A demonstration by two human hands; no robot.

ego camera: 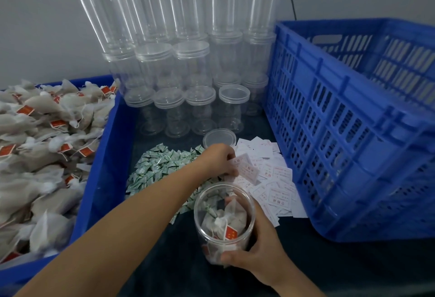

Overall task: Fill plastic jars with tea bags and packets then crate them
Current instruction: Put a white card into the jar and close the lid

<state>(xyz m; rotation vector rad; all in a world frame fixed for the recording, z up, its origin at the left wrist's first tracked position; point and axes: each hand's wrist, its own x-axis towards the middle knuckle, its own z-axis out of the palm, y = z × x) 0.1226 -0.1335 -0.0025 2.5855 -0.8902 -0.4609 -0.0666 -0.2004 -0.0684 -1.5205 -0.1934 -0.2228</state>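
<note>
A dark work surface (306, 268) ran up to a plain grey wall, and near its front edge stood the open jar (224, 220), already holding several tea bags, one with a red tag showing. The right hand (261, 253) was wrapped round the jar's side, thumb across the front, steadying it. Just behind the jar, the left hand (217, 159) had its fingers curled, pinching a white slip (246, 169) out of the scattered paper slips (275, 179); their red print was too blurred to read. So the step looked like the filling, with the slip next to go down the jar's mouth, then the loose lid (220, 138) lying beyond. Green-and-white sachets (160, 167) lay heaped to the left, the tea-bag tray (98, 179) at the left edge, empty jars (179, 61) stacked at the back, and the blue crate (353, 132) waited at the right edge.
</note>
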